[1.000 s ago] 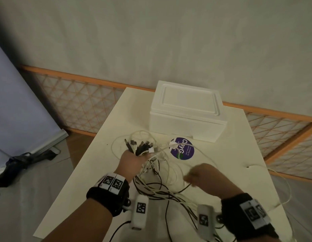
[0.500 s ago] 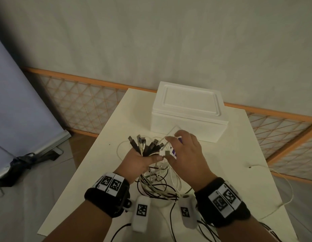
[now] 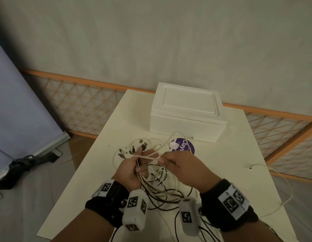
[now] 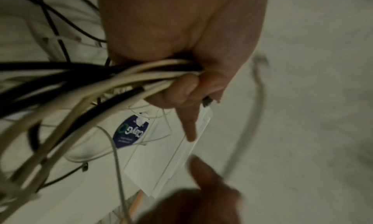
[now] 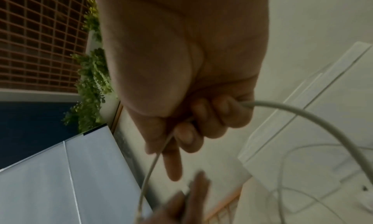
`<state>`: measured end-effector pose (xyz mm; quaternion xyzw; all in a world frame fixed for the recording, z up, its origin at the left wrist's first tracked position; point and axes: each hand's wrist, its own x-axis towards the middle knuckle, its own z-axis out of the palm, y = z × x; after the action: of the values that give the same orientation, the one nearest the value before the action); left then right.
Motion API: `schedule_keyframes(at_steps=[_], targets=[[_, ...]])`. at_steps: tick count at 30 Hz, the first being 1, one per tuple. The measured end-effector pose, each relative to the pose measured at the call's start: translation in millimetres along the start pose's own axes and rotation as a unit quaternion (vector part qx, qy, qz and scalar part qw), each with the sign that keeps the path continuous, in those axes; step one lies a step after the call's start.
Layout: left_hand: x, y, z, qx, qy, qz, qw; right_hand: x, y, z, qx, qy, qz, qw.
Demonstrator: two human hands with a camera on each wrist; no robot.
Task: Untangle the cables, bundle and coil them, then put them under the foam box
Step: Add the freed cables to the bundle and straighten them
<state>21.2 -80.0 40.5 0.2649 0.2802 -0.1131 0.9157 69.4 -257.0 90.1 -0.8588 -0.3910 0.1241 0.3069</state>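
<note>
- Nearest the viewer, loose black and white loops of the cables (image 3: 162,194) trail over the near part of the white worktop (image 3: 230,165), between the two forearms.
- The left hand (image 3: 129,169) is raised above the worktop and grasps a bunch of black and white cables; in the left wrist view its curled fingers (image 4: 181,90) clamp the bunch against the palm, with one finger stretched out straight.
- The plug ends (image 3: 132,149) of that bunch fan out beyond the left hand's fingertips.
- The right hand (image 3: 183,169), just beside the left, grasps a single white cable (image 3: 146,155) that runs straight across to the left hand; the right wrist view shows fingers (image 5: 203,120) curled round it and the cable arcing away to the right.
- Past the hands, a round purple sticker (image 3: 184,145) lies on the worktop with thin white cable looped over it.
- Farther back stands the white foam box (image 3: 186,112), lid on, resting flat on the worktop.
- Behind the worktop runs an orange lattice fence (image 3: 78,100) along a pale wall.
</note>
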Motion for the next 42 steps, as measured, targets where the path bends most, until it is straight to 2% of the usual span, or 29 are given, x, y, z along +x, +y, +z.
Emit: schedule_keyframes(at_steps=[2,5,7,9,12,14,17,19,20,22,23,27,29,31,33,35,36,37,38,39,40,42], targets=[[-1,4,7,-0.038,-0.017,0.042,0.998,-4,8,11,-0.057,-0.003,0.025,0.998],[-3,1,13,-0.054,-0.012,0.096,0.994,-11,12,24,-0.067,0.035,0.05,0.996],[-3,-4,15,-0.062,-0.016,0.106,0.992,-13,9,29,-0.047,0.084,0.06,0.994],[-5,-8,17,-0.068,-0.029,0.11,0.991,-13,7,30,-0.035,0.104,0.071,0.991],[-9,-10,21,-0.041,-0.053,0.121,0.99,-14,5,31,-0.065,0.08,0.076,0.992],[-11,-11,23,0.017,-0.059,0.134,0.989,-14,2,32,-0.079,0.066,0.065,0.993],[-6,-13,17,0.105,-0.01,0.152,0.983,-16,-6,31,-0.091,0.031,0.048,0.994],[-7,-9,11,0.085,0.033,0.154,0.984,-18,-1,21,-0.105,0.02,0.068,0.992],[-9,-5,5,0.036,0.045,0.153,0.987,-19,6,12,-0.11,0.028,0.087,0.99],[-13,3,-10,-0.056,0.051,0.152,0.985,-24,23,-11,-0.101,0.067,0.126,0.985],[-16,5,-17,-0.067,0.05,0.15,0.985,-28,30,-22,-0.091,0.09,0.139,0.982],[-26,1,-38,-0.066,0.073,0.153,0.983,-35,46,-44,-0.139,0.195,0.097,0.966],[-28,3,-48,-0.079,0.092,0.16,0.98,-38,51,-46,-0.188,0.263,0.063,0.944],[-30,7,-60,-0.088,0.107,0.166,0.976,-43,58,-47,-0.223,0.321,0.074,0.918],[-32,9,-70,-0.078,0.114,0.168,0.976,-49,61,-44,-0.206,0.328,0.157,0.908],[-34,9,-78,-0.067,0.114,0.164,0.978,-52,60,-38,-0.155,0.3,0.241,0.91],[-34,7,-82,-0.067,0.113,0.159,0.979,-52,60,-38,-0.083,0.303,0.261,0.913],[-34,6,-85,-0.068,0.113,0.152,0.98,-52,57,-38,0.036,0.32,0.267,0.908],[-34,5,-88,-0.068,0.114,0.146,0.98,-52,54,-39,0.168,0.339,0.266,0.887],[-35,4,-91,-0.068,0.115,0.14,0.981,-53,51,-41,0.251,0.363,0.257,0.859],[-35,3,-94,-0.069,0.116,0.135,0.982,-54,51,-42,0.272,0.39,0.245,0.845],[-37,0,-98,-0.069,0.117,0.128,0.982,-59,54,-47,0.146,0.434,0.231,0.859]])
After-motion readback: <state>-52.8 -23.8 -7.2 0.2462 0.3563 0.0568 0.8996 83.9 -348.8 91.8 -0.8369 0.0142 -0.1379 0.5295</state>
